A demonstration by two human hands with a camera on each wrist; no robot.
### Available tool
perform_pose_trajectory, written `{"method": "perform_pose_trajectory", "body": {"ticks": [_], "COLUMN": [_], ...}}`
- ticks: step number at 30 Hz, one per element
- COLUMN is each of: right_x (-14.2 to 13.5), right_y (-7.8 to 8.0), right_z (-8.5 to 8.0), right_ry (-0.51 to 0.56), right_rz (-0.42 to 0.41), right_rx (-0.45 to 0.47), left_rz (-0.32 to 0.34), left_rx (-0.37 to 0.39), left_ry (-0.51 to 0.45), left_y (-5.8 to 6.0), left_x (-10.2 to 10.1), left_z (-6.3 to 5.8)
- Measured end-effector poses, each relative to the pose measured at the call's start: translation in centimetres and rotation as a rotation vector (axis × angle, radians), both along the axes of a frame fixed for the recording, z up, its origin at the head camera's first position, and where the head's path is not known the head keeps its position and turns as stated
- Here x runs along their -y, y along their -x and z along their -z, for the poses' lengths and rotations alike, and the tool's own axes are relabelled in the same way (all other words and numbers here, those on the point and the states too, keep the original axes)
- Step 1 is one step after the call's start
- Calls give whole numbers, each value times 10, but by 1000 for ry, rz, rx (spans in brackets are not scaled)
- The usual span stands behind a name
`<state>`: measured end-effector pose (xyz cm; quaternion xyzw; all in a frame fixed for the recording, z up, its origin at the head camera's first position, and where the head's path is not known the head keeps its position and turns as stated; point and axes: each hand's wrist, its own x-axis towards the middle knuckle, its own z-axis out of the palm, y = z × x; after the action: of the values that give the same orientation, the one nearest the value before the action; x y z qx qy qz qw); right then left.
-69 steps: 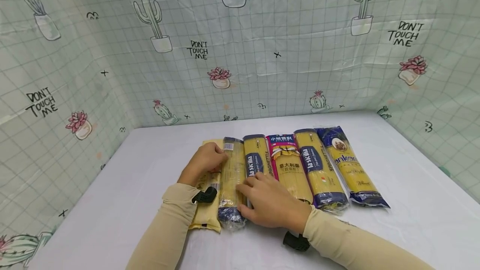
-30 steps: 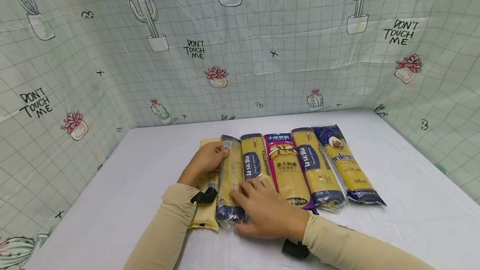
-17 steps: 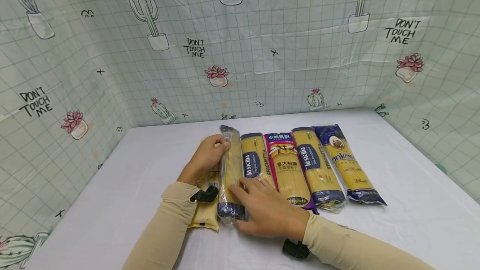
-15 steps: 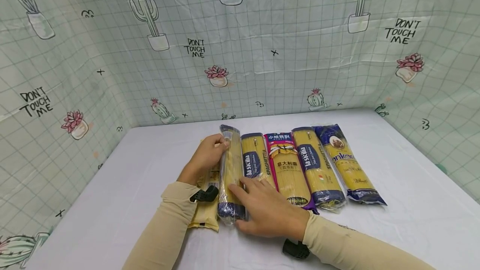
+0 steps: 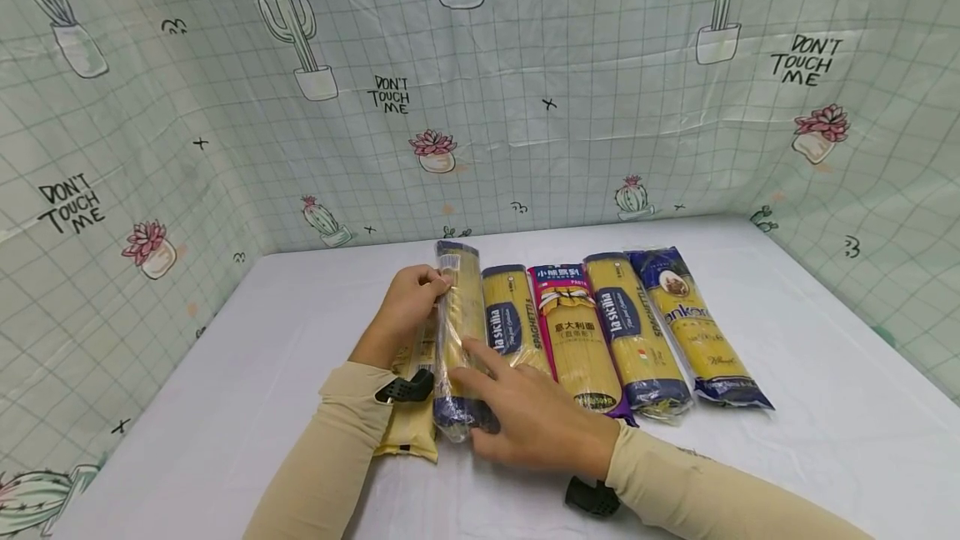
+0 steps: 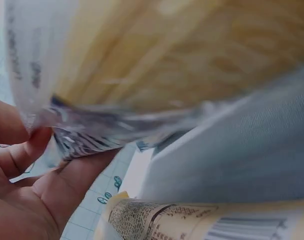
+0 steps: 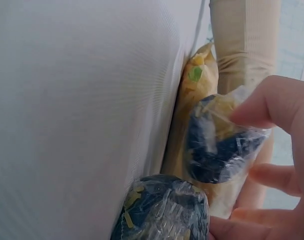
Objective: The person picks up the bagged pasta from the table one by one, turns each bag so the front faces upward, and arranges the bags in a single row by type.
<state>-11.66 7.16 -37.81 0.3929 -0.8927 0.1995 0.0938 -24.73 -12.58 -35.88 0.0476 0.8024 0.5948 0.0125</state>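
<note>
My left hand (image 5: 408, 298) pinches the clear wrapper of a spaghetti pack (image 5: 459, 307) at the far part of its left edge. The pack tilts, its far end raised above the row. In the left wrist view, thumb and fingers hold the crinkled film. My right hand (image 5: 536, 415) is at the pack's near end, index and middle fingers over its top. The right wrist view has its thumb and fingers on either side of the dark-blue end's wrapper (image 7: 212, 150). Left of it lies a cream-yellow pack (image 5: 408, 432), partly hidden by my left wrist.
Rightward in the row lie a la sicilia spaghetti pack (image 5: 504, 315), a pink-edged pasta pack (image 5: 577, 332), another la sicilia pack (image 5: 637, 340) and a blue-and-yellow pack (image 5: 701, 332). They lie on a white table (image 5: 285, 340), with a patterned cloth (image 5: 525, 157) behind.
The pack has been turned and its far end raised, with the left hand moving up slightly with it. The right fingers have shifted a little higher on the pack. The other packs stay put.
</note>
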Motion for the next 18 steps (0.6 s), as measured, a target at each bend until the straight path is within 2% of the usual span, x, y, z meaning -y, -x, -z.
{"method": "perform_pose_trajectory", "body": {"ticks": [7, 12, 18], "right_x": [-1, -3, -3], "right_y": [3, 4, 3], "right_z": [0, 0, 0], "right_ry": [77, 120, 141], "right_rz": [-78, -81, -88], "right_rx": [-44, -17, -10], "left_rz": [-75, -87, -90], "left_rx": [-13, -41, -10], "left_ry": [-65, -121, -210], "left_y": [0, 0, 1], "left_x": [0, 0, 1], "left_z": [-4, -4, -3]}}
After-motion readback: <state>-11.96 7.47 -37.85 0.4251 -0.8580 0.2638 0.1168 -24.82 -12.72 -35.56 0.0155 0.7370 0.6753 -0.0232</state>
